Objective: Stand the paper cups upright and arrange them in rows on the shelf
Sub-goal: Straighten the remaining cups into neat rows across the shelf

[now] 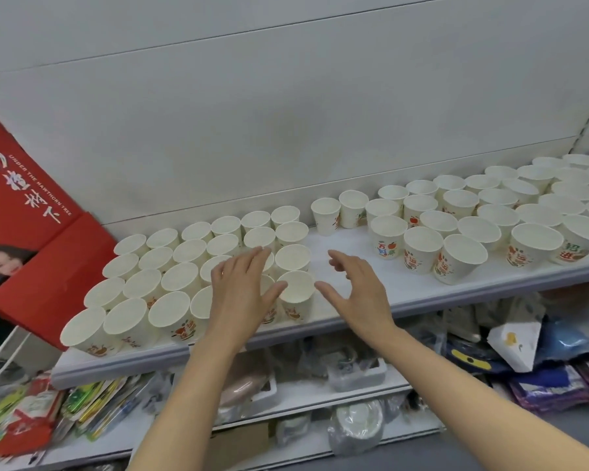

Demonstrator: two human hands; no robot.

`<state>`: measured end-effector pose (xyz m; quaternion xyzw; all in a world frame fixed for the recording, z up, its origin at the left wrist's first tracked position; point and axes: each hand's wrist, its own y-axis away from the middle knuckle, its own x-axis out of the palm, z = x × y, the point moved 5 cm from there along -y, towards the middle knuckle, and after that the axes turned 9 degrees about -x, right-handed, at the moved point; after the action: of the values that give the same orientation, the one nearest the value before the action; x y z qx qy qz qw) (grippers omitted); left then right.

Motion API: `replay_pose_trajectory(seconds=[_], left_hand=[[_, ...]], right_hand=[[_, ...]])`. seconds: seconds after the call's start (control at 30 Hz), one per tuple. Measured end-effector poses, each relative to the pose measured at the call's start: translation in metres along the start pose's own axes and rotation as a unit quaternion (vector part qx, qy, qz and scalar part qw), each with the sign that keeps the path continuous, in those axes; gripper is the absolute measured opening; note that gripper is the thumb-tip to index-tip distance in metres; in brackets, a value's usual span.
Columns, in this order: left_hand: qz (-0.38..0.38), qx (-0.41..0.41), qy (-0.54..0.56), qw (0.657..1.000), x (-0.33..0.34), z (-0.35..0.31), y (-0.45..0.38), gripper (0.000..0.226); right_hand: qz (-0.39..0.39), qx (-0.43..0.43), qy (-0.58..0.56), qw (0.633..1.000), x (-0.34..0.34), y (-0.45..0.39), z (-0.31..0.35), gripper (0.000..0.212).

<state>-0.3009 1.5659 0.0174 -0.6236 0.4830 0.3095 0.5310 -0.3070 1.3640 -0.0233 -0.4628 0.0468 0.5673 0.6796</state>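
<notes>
While both hands, the left hand [244,287] and right hand [354,290], hover spread and empty either side of the front cup [296,290], apparently squaring it into line, we note white printed paper cups [198,256] upright in rows across the shelf [354,322].

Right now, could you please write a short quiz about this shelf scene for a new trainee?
1. True or false: the right hand grips a cup.
2. Multiple choice: the front cup between the hands is A) lying on its side, B) upright, C) upside down.
3. Fill in: the large red bag stands at the ____ end of the shelf.

Key
1. False. The right hand is open over bare shelf, holding nothing.
2. B. The cup is upright, and the thumb of the left hand is at its rim.
3. Left, beside the cup block.
</notes>
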Motion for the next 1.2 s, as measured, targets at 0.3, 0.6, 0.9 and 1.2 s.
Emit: replay_pose_trajectory(seconds=[0.3,0.6,0.9,1.2], left_hand=[[0.017,-0.005,-0.026,0.999,0.047,-0.083,-0.137,0.015],[0.079,0.032,-0.1,0.991,0.112,-0.112,-0.201,0.027],[0.092,0.04,-0.131,0.986,0.114,-0.086,-0.204,0.025],[0.073,0.045,-0.066,0.994,0.112,-0.093,-0.204,0.013]], right_hand=[[-0.058,-0.047,0.139,0.987,-0.055,-0.113,-0.088,0.001],[0.171,-0.036,0.201,0.964,-0.026,-0.189,-0.146,0.018],[0.213,-0.102,0.235,0.943,0.004,-0.201,-0.147,0.011],[0.234,-0.114,0.242,0.935,0.007,-0.195,-0.144,0.017]])
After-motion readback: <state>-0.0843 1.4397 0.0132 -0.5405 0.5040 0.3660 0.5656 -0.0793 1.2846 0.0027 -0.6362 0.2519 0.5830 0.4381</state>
